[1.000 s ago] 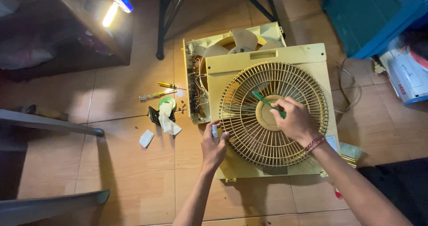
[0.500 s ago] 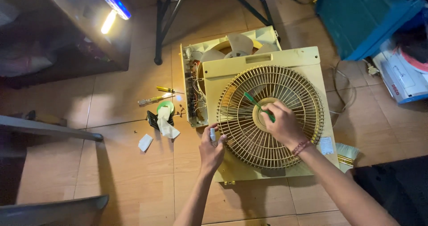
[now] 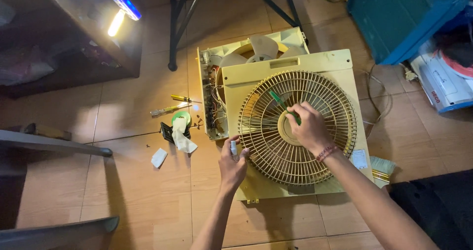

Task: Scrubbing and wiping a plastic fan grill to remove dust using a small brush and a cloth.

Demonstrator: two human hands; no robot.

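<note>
A yellowed box fan front panel (image 3: 329, 62) with a round grille (image 3: 276, 151) lies on the floor over the fan housing (image 3: 207, 87), whose pale blades (image 3: 261, 47) show at the top. My right hand (image 3: 309, 126) rests on the grille's hub, holding a green-handled tool (image 3: 277, 100) against the ribs. My left hand (image 3: 232, 160) is at the grille's left rim, pinching a small pale object (image 3: 233, 147); what it is cannot be told.
Two screwdrivers (image 3: 170, 108), a green tape roll (image 3: 181, 117), crumpled paper (image 3: 185, 141) and small screws lie left of the fan. A black stand (image 3: 173, 38) and wooden furniture (image 3: 74, 38) stand behind. A blue box (image 3: 399, 18) sits at the right.
The view has shifted slightly. My right hand has slid a little left across the grille hub with the green tool; my left hand stays at the rim.
</note>
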